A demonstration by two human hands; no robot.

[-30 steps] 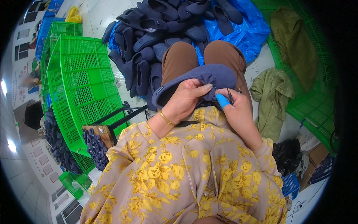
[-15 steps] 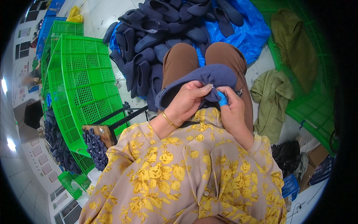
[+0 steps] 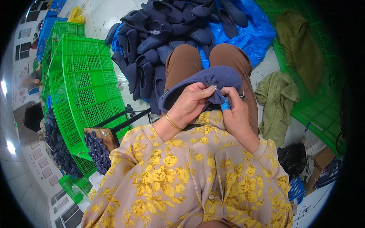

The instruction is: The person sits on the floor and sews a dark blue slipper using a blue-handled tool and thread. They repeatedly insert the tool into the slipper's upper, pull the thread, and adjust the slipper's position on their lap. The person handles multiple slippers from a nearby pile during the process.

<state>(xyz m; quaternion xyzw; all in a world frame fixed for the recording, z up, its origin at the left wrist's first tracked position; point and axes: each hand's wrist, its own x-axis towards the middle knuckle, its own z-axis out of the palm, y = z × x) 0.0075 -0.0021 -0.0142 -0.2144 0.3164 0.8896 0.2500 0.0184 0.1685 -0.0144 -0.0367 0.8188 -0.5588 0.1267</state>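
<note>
A navy fabric slipper (image 3: 229, 77) lies across my lap, its opening toward the left and a gathered bow (image 3: 214, 90) on its upper. My left hand (image 3: 189, 102), with a gold bangle at the wrist, is closed on the slipper's edge, thumb pressed against the bow. At the bow's right side, my right hand (image 3: 236, 111) has its fingers curled and pinched on the cloth; blue tape (image 3: 226, 104) wraps one digit. A small pale spot shows on the bow between both hands, too small to name. Something thin and dark sticks out beside my right fingers.
Beyond my knees, many navy slippers (image 3: 152, 40) are heaped on blue plastic sheeting (image 3: 258, 36). Green crates (image 3: 89, 78) stand at left, by a wooden-topped stool (image 3: 104, 137) with a pile of small navy pieces (image 3: 97, 152). Olive cloth (image 3: 278, 104) and another green crate (image 3: 317, 114) are at right.
My right hand has shifted slightly at the bow, its fingers curling a little closer. The slipper and my left hand have barely moved.
</note>
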